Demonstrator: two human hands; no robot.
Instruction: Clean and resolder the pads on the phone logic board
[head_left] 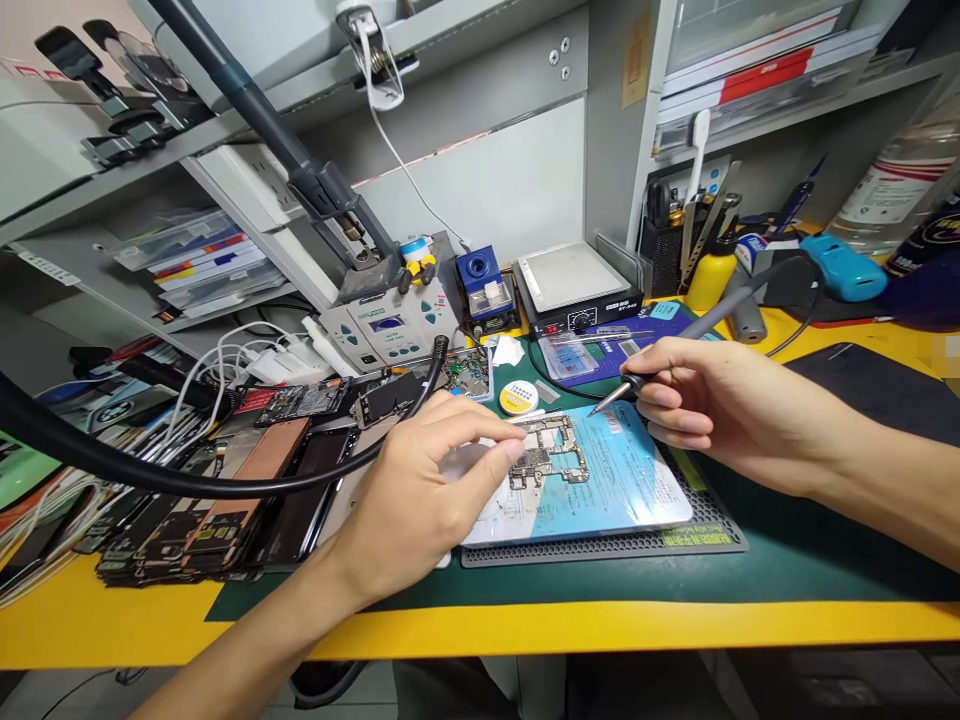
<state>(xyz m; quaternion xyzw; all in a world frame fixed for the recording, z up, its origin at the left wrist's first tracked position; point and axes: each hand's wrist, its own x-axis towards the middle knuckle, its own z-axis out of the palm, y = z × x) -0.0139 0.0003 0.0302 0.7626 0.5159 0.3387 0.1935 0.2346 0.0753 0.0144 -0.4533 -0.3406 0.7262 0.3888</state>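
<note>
A phone circuit board point(574, 466) with cut-out openings lies on a blue and white printed sheet point(641, 490). My left hand point(427, 490) reaches in from the left, its thumb and index finger pinched together at the board's left edge; the other fingers are hidden behind. My right hand point(720, 410) is closed round a soldering iron point(636, 382), held like a pen. The iron's pointed metal tip is directed down and left, just right of the board's upper part. Whether it touches the sheet I cannot tell.
A black hose point(247, 485) arches across the left side. Stacked phone parts point(217, 530) lie beyond my left forearm. Behind the board are a round tin point(519, 398), a rework station point(397, 330), a blue iron holder point(480, 280) and a hot plate point(574, 280).
</note>
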